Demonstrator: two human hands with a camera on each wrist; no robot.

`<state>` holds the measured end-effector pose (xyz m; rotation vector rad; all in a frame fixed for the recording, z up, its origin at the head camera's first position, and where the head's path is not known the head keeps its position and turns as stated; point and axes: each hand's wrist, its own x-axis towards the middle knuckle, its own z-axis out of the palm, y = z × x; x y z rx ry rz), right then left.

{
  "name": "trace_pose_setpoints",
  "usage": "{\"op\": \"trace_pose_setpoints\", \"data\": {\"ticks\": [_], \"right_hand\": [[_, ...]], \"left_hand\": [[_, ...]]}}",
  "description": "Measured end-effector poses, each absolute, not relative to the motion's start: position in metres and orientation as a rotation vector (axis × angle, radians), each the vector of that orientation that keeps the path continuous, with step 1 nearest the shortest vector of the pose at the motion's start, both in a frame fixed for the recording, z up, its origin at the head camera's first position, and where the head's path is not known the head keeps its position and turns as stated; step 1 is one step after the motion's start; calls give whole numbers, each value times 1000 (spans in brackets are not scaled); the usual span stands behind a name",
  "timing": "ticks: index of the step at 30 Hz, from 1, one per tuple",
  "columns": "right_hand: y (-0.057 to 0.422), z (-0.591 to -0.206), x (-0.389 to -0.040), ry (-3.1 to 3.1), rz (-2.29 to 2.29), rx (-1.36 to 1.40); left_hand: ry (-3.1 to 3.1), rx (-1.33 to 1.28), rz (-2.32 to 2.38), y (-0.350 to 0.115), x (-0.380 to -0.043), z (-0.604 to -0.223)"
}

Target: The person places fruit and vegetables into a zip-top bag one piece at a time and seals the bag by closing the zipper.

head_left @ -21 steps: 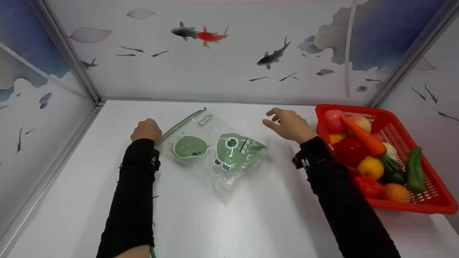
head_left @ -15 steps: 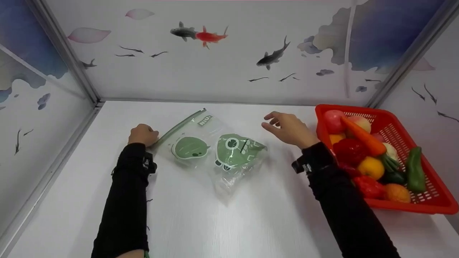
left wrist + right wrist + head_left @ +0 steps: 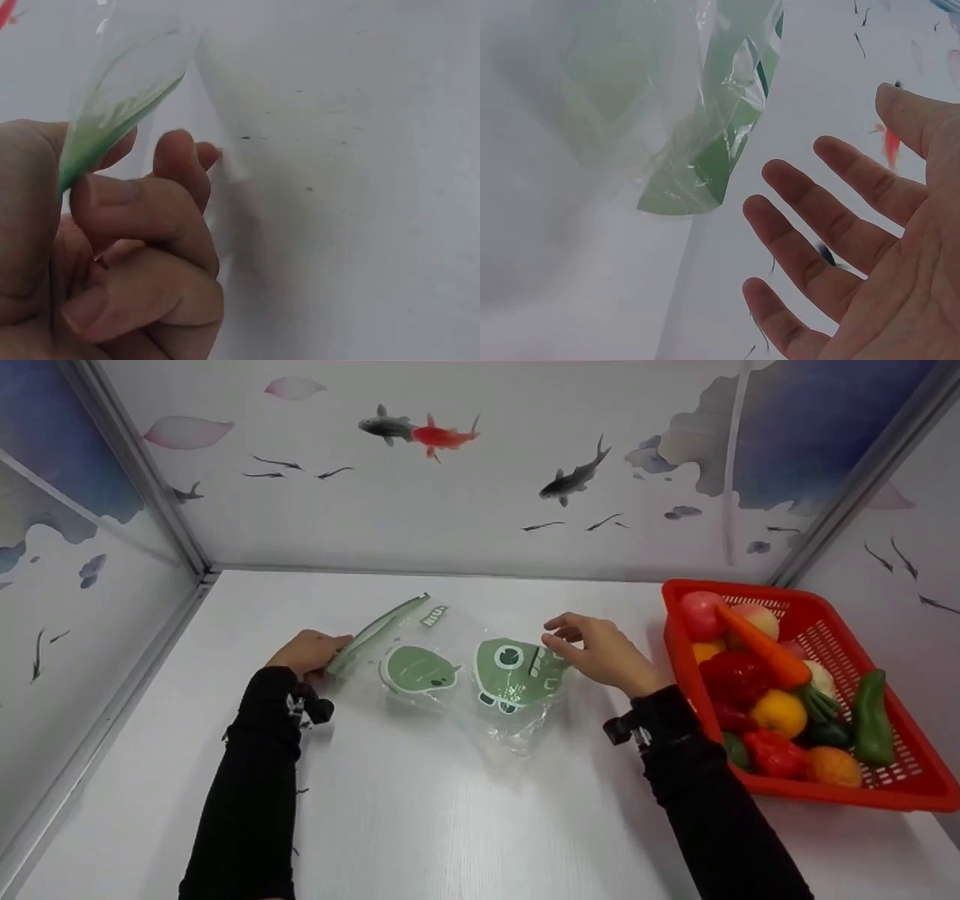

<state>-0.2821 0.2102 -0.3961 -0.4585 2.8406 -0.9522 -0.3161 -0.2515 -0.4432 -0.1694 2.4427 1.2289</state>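
A clear zip bag printed with green cartoon shapes spans the middle of the table, its green-edged mouth facing left. My left hand pinches the corner of that mouth between thumb and fingers. Seen from the left wrist, the bag's green edge runs up from between the thumb and a fingertip. At the bag's other end is my right hand, its fingers spread and relaxed. The right wrist view shows a gap between those fingers and the bag's crumpled end.
A red plastic basket stands on the right of the white table. It holds a carrot, a green pepper, and several other fruits and vegetables. Printed walls enclose the back and sides.
My left hand has moved slightly down and turned toward the bag's mouth, now pinching its corner. The bag has shifted a little to the right. My right hand has come slightly lower, nearer the bag's end.
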Motion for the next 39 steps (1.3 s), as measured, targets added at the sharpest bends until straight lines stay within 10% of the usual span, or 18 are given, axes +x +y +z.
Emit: {"op": "trace_pose_setpoints", "data": {"ticks": [28,39], "right_hand": [[192,-384,-233,2765,-1334,-711],[187,-372,-216,2736,-1501,-788]], "left_hand": [[1971,483,2417,-184,-266,-335],[2642,985,1852,-131,-229,-262]]}}
